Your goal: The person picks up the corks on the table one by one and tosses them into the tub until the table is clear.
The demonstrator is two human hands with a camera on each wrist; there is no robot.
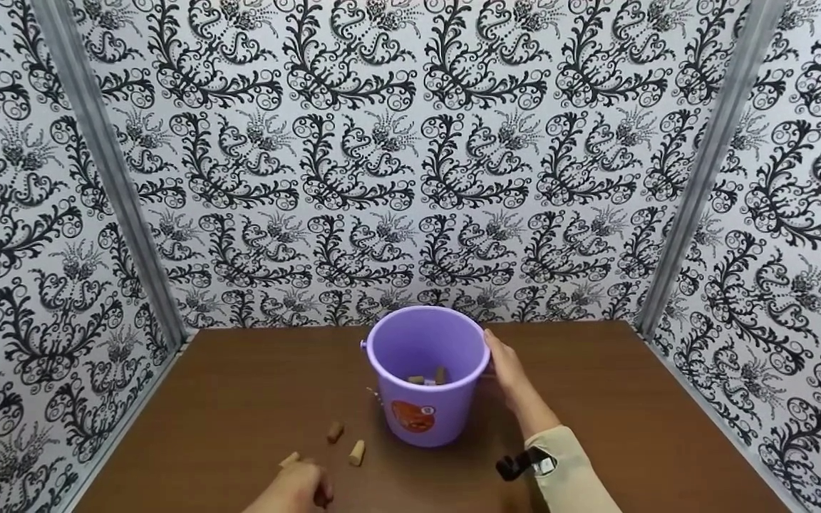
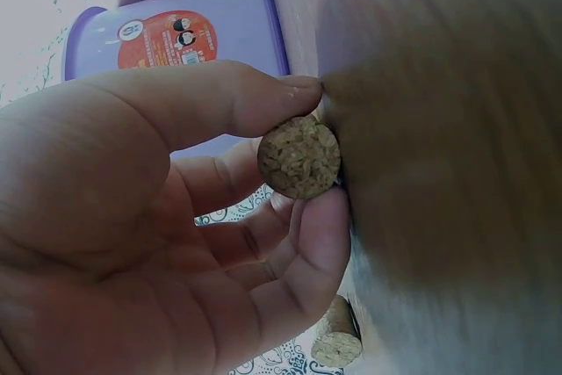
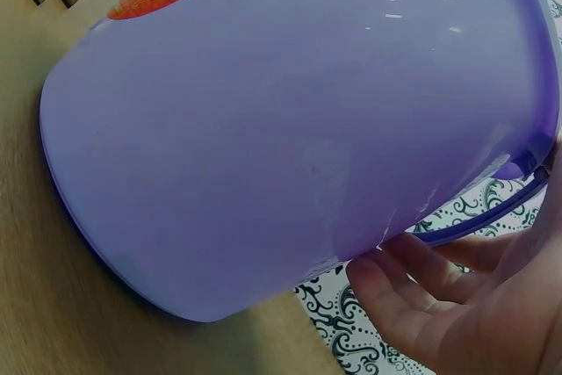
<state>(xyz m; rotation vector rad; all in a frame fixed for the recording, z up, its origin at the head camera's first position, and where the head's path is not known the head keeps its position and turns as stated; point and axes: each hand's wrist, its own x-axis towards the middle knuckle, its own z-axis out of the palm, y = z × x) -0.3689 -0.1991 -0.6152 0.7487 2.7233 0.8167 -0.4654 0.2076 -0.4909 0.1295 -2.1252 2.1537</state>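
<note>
A purple bucket (image 1: 430,417) with an orange label stands upright on the table, and corks (image 1: 440,375) lie inside it. My right hand (image 1: 507,370) holds the bucket at its right side near the rim; in the right wrist view its bent fingers (image 3: 373,283) touch the wall beside the handle (image 3: 492,215). Low at the front left, my left hand (image 1: 296,488) pinches a cork (image 2: 299,157) between thumb and fingers, at the tabletop. Another cork (image 2: 336,335) lies close by that hand. Two more, a brown cork (image 1: 336,432) and a lighter cork (image 1: 358,453), lie between hand and bucket.
The brown wooden table (image 1: 254,377) is enclosed by walls with black-and-white scroll patterns (image 1: 410,164). Grey posts (image 1: 115,164) mark the back corners. A black strap device (image 1: 521,464) sits on my right wrist.
</note>
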